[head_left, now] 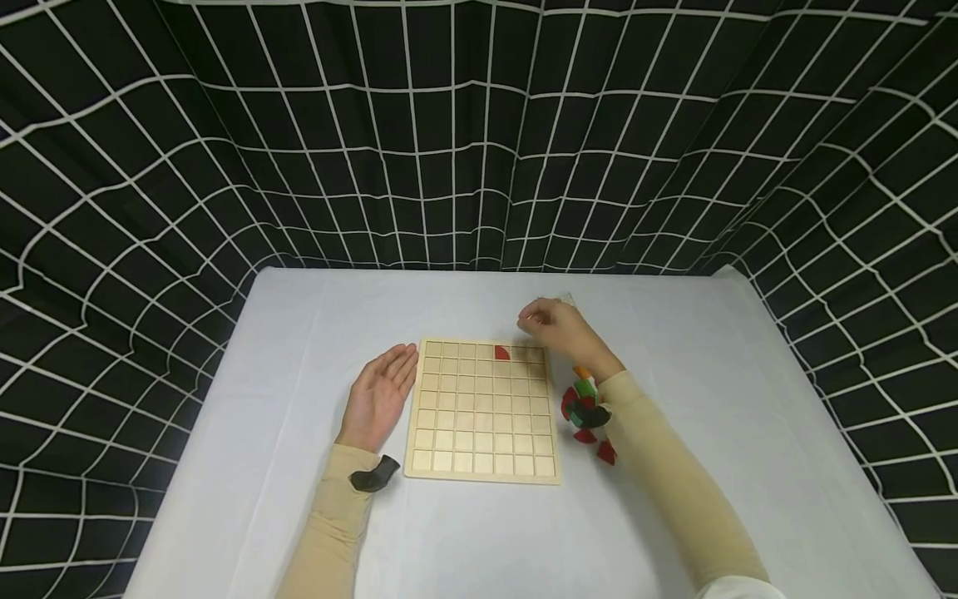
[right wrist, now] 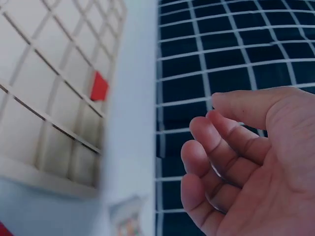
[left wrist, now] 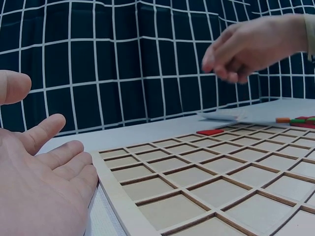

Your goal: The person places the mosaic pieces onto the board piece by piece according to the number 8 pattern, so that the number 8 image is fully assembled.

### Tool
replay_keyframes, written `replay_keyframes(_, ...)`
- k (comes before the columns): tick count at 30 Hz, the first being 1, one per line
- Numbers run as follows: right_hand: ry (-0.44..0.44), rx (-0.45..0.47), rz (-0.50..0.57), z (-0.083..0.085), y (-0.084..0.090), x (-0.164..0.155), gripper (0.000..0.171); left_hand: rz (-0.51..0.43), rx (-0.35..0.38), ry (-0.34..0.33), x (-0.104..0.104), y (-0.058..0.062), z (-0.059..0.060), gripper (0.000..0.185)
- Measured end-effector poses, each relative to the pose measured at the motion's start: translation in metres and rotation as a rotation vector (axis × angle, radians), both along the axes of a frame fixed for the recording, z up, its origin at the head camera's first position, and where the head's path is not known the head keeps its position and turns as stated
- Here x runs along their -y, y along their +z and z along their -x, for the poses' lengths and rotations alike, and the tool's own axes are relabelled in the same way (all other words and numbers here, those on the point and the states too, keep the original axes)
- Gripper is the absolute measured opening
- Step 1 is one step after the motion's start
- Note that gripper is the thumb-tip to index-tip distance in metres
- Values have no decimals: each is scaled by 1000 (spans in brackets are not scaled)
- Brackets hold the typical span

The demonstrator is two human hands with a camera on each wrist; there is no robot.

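A square wooden grid board [head_left: 412, 433] lies flat on the white table. One red piece with a curved edge [head_left: 501, 353] sits in a cell of its far row, right of the middle. My left hand [head_left: 380, 395] lies palm up beside the board's left side, fingers straight and fingertips right at the rim. Above the far right corner hangs my right hand [head_left: 557, 329], raised clear of the board in the left wrist view. Its fingers [right wrist: 194, 157] are loosely curled, with nothing showing between them and the thumb.
Right of the board lies a loose cluster of red pieces [head_left: 585, 436], green pieces [head_left: 585, 388] and an orange piece [head_left: 581, 372], partly hidden by my right wrist. Behind the right hand lies a small printed packet or card [left wrist: 224, 114]. A black gridded curtain [head_left: 449, 125] surrounds the table.
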State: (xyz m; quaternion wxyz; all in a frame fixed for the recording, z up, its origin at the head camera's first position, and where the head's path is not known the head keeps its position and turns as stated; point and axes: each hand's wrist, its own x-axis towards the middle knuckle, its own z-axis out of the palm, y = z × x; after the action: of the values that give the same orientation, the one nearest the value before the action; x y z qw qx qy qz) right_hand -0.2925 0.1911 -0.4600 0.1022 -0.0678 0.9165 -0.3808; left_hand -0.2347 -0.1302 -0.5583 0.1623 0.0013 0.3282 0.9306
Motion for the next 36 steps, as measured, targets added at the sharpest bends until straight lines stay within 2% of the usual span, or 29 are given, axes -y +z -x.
replay_keyframes(7, -40, -25, -6, -13, 32, -27, 28, 4, -4, 0, 0, 1, -1, 60)
replay_keyframes(17, -58, -75, -82, -29, 54, -58, 30, 0, 4, 0, -1, 0, 0, 59)
replay_keyframes(27, -84, -53, -137, -36, 41, -72, 27, 0, 7, 3, -1, 0, -1, 60)
replay_keyframes(36, -107, 5, -235, -35, 8, -82, 28, -5, 10, 1, -1, 0, 0, 59)
